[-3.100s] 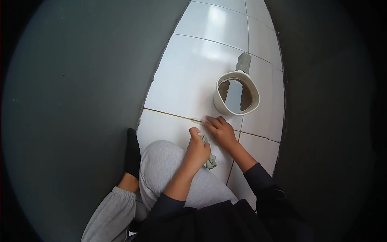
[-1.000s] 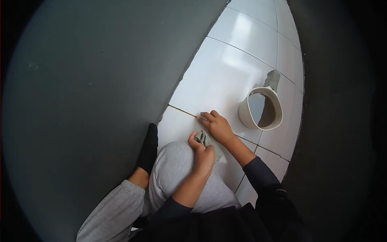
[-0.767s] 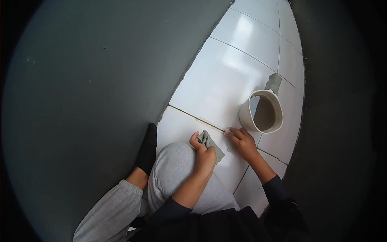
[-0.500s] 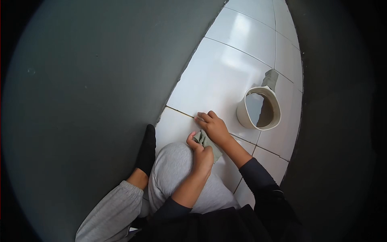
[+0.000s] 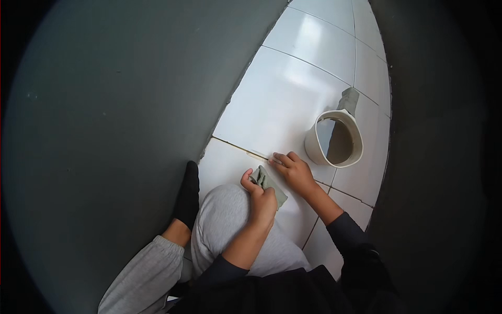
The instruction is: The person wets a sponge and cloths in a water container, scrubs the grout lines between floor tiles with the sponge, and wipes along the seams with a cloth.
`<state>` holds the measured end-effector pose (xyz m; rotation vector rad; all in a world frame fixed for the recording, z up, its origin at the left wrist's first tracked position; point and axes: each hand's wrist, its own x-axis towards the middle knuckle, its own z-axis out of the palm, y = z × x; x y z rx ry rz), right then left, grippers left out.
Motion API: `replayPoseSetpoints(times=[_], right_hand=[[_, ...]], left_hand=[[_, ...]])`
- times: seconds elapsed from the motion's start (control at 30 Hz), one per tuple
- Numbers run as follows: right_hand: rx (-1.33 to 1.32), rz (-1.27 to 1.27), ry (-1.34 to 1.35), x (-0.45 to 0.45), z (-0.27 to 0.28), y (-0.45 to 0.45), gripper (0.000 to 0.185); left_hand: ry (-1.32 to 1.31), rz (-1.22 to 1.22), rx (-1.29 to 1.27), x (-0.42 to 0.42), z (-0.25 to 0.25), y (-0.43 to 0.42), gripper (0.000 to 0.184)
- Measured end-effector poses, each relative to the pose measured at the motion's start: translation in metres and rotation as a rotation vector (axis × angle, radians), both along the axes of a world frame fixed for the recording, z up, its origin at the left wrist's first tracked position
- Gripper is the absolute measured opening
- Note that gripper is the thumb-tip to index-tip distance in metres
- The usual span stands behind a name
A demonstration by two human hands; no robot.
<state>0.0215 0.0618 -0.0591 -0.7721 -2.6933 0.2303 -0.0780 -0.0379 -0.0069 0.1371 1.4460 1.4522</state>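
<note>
My left hand (image 5: 261, 199) is closed around a crumpled grey-green cloth (image 5: 273, 191) beside my bent knee. My right hand (image 5: 295, 171) presses its fingertips to the dark joint between two white floor tiles (image 5: 261, 115). Its fingers are drawn together; whether something small sits in them is hidden. A pale, wet-looking streak (image 5: 254, 155) lies along the joint just left of these fingertips. Further right stands a white mug-like container (image 5: 312, 146) with brownish liquid in it. Its handle looks wrapped in grey-green material.
A dark grey wall or surface (image 5: 115, 104) borders the tiles on the left, with a rough edge, and another dark surface (image 5: 434, 131) on the right. My leg in grey trousers (image 5: 222, 209) and my black-socked foot (image 5: 188, 193) are close to the hands.
My right hand has slid right along the tile joint, leaving a pale streak visible behind it. My left hand stays in place with the cloth.
</note>
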Motion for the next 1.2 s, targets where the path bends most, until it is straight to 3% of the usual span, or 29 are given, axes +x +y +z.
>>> replayPoseSetpoints(times=[0.13,0.47,0.77,1.0,1.2], right_hand=[[-0.006,0.043,0.037,-0.057,-0.006,0.01,0.035],[0.028,-0.035,-0.048,0.051,0.005,-0.009,0.037],[-0.008,0.026,-0.029,-0.049,-0.004,0.008,0.034],[0.009,-0.053,-0.114,0.041,0.009,-0.01,0.034],[0.027,-0.018,-0.007,-0.003,0.003,-0.003,0.03]], left_hand=[[0.066,0.017,0.019,-0.004,-0.002,-0.002,0.068],[0.081,0.015,0.014,-0.002,-0.014,0.0,0.068],[0.105,0.044,0.048,-0.005,-0.01,-0.002,0.068],[0.132,0.036,0.045,-0.006,-0.01,-0.001,0.068],[0.061,0.052,0.048,-0.001,-0.007,0.001,0.069]])
